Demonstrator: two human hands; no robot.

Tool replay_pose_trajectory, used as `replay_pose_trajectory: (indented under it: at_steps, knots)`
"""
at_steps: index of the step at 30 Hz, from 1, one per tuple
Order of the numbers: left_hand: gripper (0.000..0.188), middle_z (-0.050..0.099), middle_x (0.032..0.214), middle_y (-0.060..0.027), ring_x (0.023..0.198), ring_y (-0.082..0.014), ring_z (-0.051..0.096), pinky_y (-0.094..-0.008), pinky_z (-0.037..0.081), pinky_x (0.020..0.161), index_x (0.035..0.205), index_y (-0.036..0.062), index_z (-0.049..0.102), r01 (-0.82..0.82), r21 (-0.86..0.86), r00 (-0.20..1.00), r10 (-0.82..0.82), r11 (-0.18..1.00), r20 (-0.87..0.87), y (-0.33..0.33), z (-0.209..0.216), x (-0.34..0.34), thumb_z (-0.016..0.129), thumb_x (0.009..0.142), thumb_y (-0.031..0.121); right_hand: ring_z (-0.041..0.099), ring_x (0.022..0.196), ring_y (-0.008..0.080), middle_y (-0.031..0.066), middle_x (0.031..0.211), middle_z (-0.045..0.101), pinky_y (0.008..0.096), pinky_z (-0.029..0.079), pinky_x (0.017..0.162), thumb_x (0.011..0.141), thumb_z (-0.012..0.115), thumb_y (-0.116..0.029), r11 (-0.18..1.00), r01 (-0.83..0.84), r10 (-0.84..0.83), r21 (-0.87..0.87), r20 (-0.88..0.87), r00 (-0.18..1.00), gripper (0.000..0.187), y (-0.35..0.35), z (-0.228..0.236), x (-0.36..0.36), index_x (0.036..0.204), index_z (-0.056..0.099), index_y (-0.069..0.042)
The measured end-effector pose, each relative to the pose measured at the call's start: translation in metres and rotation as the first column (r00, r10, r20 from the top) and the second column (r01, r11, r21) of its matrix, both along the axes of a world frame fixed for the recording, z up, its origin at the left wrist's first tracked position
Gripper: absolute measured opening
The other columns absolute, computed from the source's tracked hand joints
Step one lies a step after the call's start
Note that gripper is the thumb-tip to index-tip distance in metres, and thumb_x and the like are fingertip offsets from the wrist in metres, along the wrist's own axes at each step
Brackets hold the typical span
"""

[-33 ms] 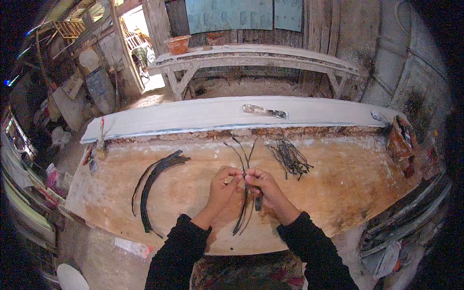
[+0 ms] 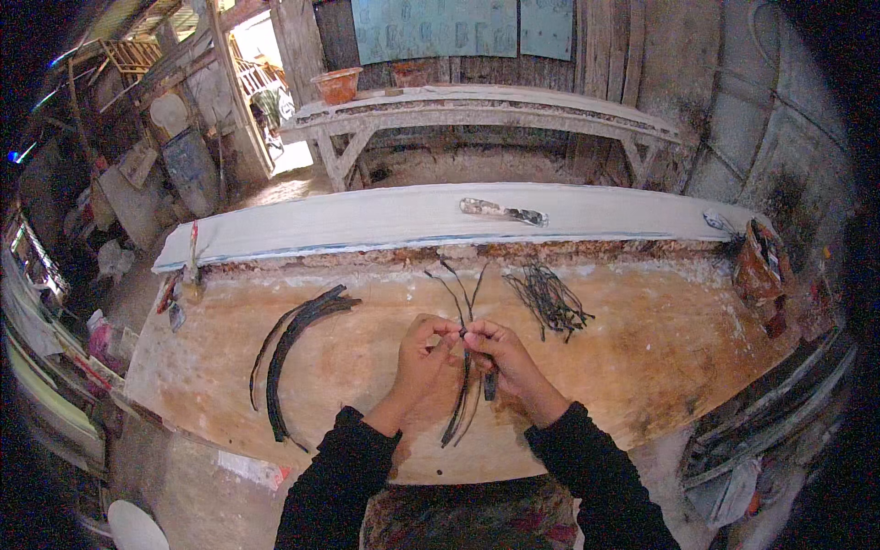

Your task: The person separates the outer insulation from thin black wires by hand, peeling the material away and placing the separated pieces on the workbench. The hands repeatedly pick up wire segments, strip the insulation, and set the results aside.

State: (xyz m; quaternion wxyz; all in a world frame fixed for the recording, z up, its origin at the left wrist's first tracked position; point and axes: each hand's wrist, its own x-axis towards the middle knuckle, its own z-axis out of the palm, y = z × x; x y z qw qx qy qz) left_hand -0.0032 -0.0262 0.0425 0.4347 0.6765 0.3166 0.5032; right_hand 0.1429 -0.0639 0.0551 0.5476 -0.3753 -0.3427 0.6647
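Observation:
Over the middle of a wooden board [image 2: 660, 339], my left hand [image 2: 423, 357] and my right hand [image 2: 510, 365] meet, thumbs and fingertips pinched on thin black strands [image 2: 455, 423]. The strands fork apart beyond my fingers and hang toward me below them. A short dark piece [image 2: 489, 387] shows under my right hand; whether that hand holds it I cannot tell. Left of my hands lies a curved bundle of long black strips [image 2: 278, 367]. To the right, farther off, is a loose pile of short, thin black strands [image 2: 552, 301].
A raised white ledge [image 2: 348, 214] runs along the board's far side, carrying a tool with a mottled handle [image 2: 486, 209]. At its right end is a brown container [image 2: 761, 266]; at its left, a thin upright brush-like tool [image 2: 193, 252]. Farther back, a bench [image 2: 495, 117] bears an orange pot [image 2: 337, 86].

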Motion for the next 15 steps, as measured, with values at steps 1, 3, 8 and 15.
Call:
replay_pose_trajectory:
  at_steps: [1,3,8,15]
  knots:
    - [0.009,0.052,0.09,-0.0047,0.082,-0.0119,0.053,-0.0238,0.047,0.065,0.09,0.0022,0.059,-0.061,0.129,0.996,0.068,0.99,-0.051,-0.001,-0.002,-0.001,0.059,0.083,0.009,0.039,0.047,0.0013,-0.0057,0.071,0.055,0.0151,0.028,0.042,0.083,0.061,-0.016,1.0,0.013,-0.013,-0.002,0.024,1.0,0.011,-0.002,-0.001,-0.001,0.091,0.059,-0.008]
    - [0.008,0.051,0.089,-0.0052,0.079,-0.0132,0.052,-0.0241,0.046,0.067,0.088,0.0022,0.06,-0.093,0.154,0.994,0.1,0.984,-0.035,-0.002,-0.003,0.001,0.06,0.082,0.007,0.04,0.048,0.0021,-0.0049,0.074,0.057,0.0153,0.031,0.043,0.083,0.061,-0.015,1.0,0.026,-0.026,0.006,0.039,0.999,0.012,0.001,-0.009,0.0,0.092,0.06,-0.007]
    - [0.011,0.051,0.09,-0.0051,0.079,-0.013,0.052,-0.0231,0.044,0.068,0.088,0.0018,0.062,-0.083,0.135,0.995,0.073,0.987,0.072,-0.001,0.001,0.002,0.062,0.078,0.001,0.044,0.05,0.003,-0.0027,0.078,0.06,0.0148,0.036,0.046,0.083,0.061,-0.013,0.997,0.066,-0.066,-0.037,-0.009,0.998,0.014,0.0,-0.006,-0.003,0.095,0.061,-0.006]
    - [0.015,0.056,0.089,-0.0054,0.082,-0.0136,0.054,-0.0239,0.044,0.07,0.089,0.0023,0.064,-0.038,0.001,0.996,0.037,0.999,0.083,-0.002,0.003,0.002,0.066,0.074,0.0,0.046,0.052,0.0028,-0.0018,0.077,0.061,0.0146,0.037,0.047,0.081,0.063,-0.014,0.996,0.08,-0.082,0.028,0.078,0.994,0.013,0.003,-0.003,0.003,0.092,0.061,-0.006]
